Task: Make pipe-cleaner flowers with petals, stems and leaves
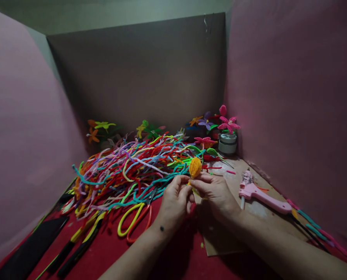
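An orange-yellow fuzzy bud [195, 167] stands upright just above my fingertips, near the middle of the view. My left hand [177, 194] pinches the base of the bud from the left, its fingers curled. From the right, my right hand [212, 190] closes its thumb and fingers on the same base, touching or nearly touching the left fingertips. The fingers partly hide the lower end of the bud. Behind and to the left lies a large tangled heap of colourful pipe cleaners [132, 163].
Scissors [132, 223] with yellow and red handles and black-handled pliers [86, 237] lie on the red cloth [106, 256]. A pink glue gun [263, 198] rests on a brown board [220, 241]. Fuzzy flowers [228, 124] stand at the back, beside a grey jar [227, 144].
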{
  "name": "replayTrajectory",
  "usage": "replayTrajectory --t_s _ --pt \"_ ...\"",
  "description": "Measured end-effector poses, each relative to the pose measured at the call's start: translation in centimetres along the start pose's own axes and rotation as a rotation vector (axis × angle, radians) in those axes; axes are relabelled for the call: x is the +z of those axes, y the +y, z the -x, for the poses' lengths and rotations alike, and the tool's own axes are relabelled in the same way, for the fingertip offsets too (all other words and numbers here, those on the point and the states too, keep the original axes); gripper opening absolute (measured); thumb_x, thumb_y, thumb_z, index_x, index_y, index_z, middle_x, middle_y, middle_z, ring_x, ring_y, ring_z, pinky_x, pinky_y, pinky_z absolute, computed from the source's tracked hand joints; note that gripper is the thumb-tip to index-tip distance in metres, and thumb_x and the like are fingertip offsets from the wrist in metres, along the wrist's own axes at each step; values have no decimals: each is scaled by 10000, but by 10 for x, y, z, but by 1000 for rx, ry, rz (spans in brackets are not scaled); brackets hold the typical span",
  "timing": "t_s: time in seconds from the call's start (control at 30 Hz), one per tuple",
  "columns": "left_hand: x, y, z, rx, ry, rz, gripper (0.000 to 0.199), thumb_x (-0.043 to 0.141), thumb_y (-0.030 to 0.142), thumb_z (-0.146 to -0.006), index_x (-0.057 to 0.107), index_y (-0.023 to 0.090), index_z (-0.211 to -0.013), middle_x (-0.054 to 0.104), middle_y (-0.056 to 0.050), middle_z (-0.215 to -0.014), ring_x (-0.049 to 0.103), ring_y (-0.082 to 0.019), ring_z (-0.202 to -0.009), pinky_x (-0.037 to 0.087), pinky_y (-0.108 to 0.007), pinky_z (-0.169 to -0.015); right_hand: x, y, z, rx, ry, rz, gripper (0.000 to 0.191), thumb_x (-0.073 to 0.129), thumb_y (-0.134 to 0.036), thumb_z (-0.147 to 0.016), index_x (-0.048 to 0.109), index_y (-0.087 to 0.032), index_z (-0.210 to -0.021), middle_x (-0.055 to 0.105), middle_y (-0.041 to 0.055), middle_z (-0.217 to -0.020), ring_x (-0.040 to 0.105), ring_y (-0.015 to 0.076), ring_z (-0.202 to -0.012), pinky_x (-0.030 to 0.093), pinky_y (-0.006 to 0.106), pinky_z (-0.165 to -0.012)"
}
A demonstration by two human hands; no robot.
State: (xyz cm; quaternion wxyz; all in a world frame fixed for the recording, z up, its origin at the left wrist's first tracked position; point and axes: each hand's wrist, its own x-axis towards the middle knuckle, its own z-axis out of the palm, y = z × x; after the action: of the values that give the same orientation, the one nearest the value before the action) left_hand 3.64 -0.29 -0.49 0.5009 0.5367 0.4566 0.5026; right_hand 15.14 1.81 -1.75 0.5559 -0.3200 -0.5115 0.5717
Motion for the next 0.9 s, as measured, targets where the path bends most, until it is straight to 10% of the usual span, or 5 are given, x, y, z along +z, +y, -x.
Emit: replayTrajectory --t_s 0.33,0.9 --pt "-8 -8 6 350 103 -351 182 555 265 -788 555 201 -959 633 -43 -889 594 -152 -788 430 -240 -708 3 -11 0 -3 31 -19 128 678 -267 -672 688 -150 -724 581 7 -693 465 105 -607 348 246 -567" --pt "-21 -9 2 518 126 -627 123 478 189 -817 579 225 -758 541 5 -648 480 -126 -580 322 -214 -598 3 -5 3 176 -118 -319 167 622 -110 -592 621 -176 -745 570 -19 -661 462 95 -558 353 232 -558"
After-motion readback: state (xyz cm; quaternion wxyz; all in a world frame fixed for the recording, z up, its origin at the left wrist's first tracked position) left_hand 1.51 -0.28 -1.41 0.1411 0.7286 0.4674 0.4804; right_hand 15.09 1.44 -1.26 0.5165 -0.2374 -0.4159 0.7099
